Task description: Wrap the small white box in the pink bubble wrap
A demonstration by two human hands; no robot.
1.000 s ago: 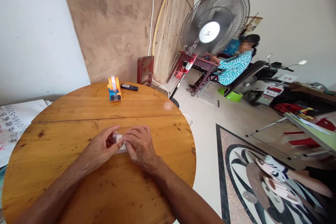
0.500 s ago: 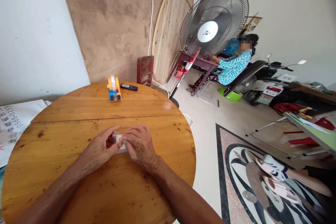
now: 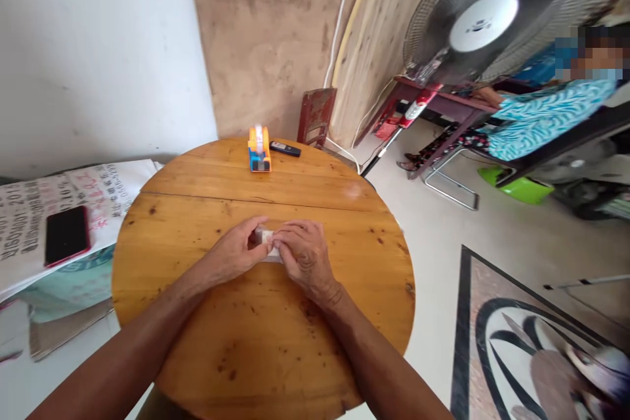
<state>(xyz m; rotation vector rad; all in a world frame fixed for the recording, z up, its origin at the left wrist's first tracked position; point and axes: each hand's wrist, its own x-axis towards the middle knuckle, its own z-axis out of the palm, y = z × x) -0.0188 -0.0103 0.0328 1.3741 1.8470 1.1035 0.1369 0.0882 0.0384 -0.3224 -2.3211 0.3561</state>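
Observation:
Low over the round wooden table [image 3: 216, 335], my two hands meet around a small whitish packet [image 3: 266, 236] that looks wrapped in clear plastic. My left hand [image 3: 241, 251] grips its left side, thumb along the near edge. From the right, my right hand [image 3: 306, 256] closes on the other side, with thumb and fingertips pinching near the middle. Fingers cover much of the packet, so its exact kind is hidden. Beyond the hands, an orange and blue tape dispenser [image 3: 259, 149] stands at the table's far side, beside a black remote-like device [image 3: 285, 149].
A red-edged phone [image 3: 67, 236] lies on printed white sacks [image 3: 29, 197] at the left. Behind the table are a worn wooden chair [image 3: 316, 115] and a large standing fan [image 3: 485, 21]. A person in a blue patterned top [image 3: 556, 111] sits at a desk.
The view has swung left, so the table and hands appear further right and the phone has come into sight. Both hands keep their hold on the packet with little visible change.

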